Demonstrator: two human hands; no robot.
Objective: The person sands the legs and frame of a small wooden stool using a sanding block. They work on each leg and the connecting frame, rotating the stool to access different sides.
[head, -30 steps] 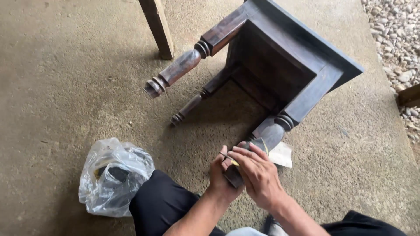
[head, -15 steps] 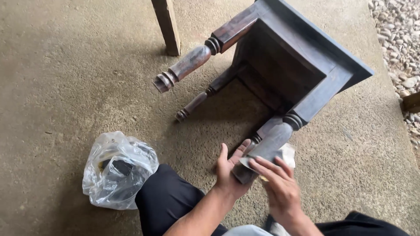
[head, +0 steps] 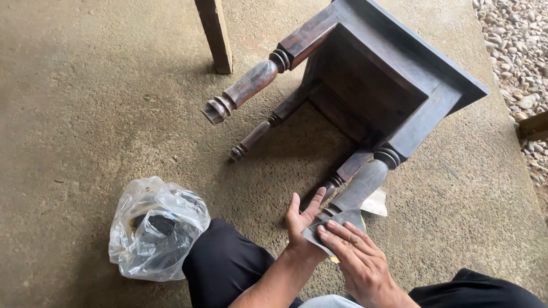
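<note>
I see a dark wooden stool [head: 394, 85] tipped on its side on the concrete floor [head: 85, 114], turned legs pointing left and toward me. Nearest leg [head: 359, 185] runs down to both hands at bottom centre; its paint looks worn pale grey.

My left hand [head: 299, 219] sits just left of that leg's foot, palm open, fingers spread and pointing up, thumb side against the leg end. Not clenched on anything.

My right hand [head: 357, 259] lies flat, fingers together, pressing a grey sheet of sandpaper [head: 334, 223] over the leg's foot. The sheet is under the fingertips, pinned rather than gripped. Whether it wraps right round the leg, I can't tell.

A pale scrap of paper [head: 377, 202] lies on the floor just right of the leg.

Clear crumpled plastic bag [head: 154, 228], dark contents, on the floor left of my black-trousered knee [head: 222, 265], touching it. No label readable.

Wooden post [head: 215, 34] stands top centre. Gravel [head: 514, 45] at top right.
</note>
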